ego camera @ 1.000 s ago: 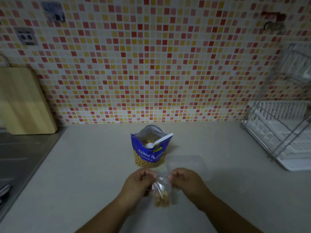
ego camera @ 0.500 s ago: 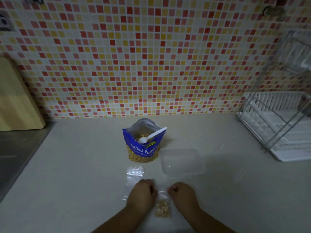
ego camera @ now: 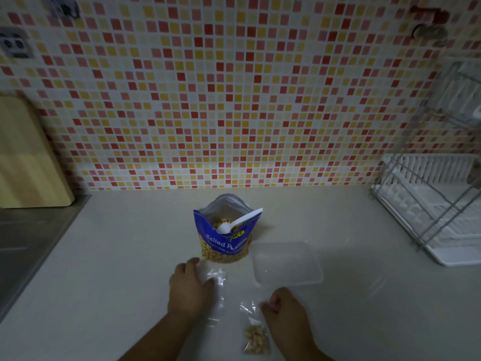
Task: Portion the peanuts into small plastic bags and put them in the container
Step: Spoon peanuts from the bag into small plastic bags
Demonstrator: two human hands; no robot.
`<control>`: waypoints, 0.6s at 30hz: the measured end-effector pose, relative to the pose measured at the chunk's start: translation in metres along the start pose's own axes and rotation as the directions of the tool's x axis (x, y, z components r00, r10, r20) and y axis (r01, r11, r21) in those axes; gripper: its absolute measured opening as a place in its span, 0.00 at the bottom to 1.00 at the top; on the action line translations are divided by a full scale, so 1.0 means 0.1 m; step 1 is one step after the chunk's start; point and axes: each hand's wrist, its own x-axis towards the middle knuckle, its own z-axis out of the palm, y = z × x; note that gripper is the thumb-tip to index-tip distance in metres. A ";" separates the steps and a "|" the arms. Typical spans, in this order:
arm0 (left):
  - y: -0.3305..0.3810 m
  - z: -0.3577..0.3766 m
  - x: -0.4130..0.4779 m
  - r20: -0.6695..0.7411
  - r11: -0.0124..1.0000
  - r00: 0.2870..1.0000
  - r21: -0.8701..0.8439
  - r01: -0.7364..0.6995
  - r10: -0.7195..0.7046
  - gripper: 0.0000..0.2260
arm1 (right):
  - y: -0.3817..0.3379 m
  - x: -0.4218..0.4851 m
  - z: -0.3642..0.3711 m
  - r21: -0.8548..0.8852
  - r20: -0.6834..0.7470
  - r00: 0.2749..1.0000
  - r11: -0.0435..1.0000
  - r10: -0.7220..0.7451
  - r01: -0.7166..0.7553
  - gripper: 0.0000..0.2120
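A blue bag of salted peanuts [ego camera: 226, 243] stands open on the counter with a white plastic spoon [ego camera: 238, 222] leaning in it. To its right lies a clear plastic container [ego camera: 287, 263]. A small clear bag holding peanuts [ego camera: 255, 334] lies flat near the front edge; my right hand [ego camera: 285, 316] rests curled beside it, pinching its top corner. My left hand [ego camera: 188, 289] lies spread on a stack of empty small plastic bags [ego camera: 217, 285] in front of the peanut bag.
A wooden cutting board [ego camera: 28, 157] leans on the tiled wall at the left, above a steel sink [ego camera: 28, 246]. A white dish rack with a wire frame [ego camera: 437, 204] stands at the right.
My left hand let go of the filled bag and moved left and forward onto the empty bags. The filled bag now lies on the counter with only my right hand at its top.
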 end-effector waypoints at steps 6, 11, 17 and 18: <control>-0.16 -0.04 0.13 0.234 0.984 0.958 -0.012 0.175 -0.168 0.05 | -0.24 0.03 0.07 0.025 0.009 0.993 0.993 -0.115 0.115 0.18; -0.17 -0.18 0.09 0.184 0.980 0.970 -0.091 0.176 -0.157 0.10 | -0.39 0.09 0.07 -0.013 0.057 0.983 0.984 -0.175 0.176 0.16; -0.16 -0.43 0.08 0.292 0.960 0.956 -0.262 0.100 -0.020 0.16 | -0.68 0.11 0.00 0.038 0.128 0.955 0.963 -0.269 0.266 0.08; -0.13 -0.49 0.07 0.320 0.945 0.947 -0.312 0.101 0.005 0.16 | -0.75 0.11 -0.03 0.066 0.139 0.938 0.948 -0.318 0.311 0.08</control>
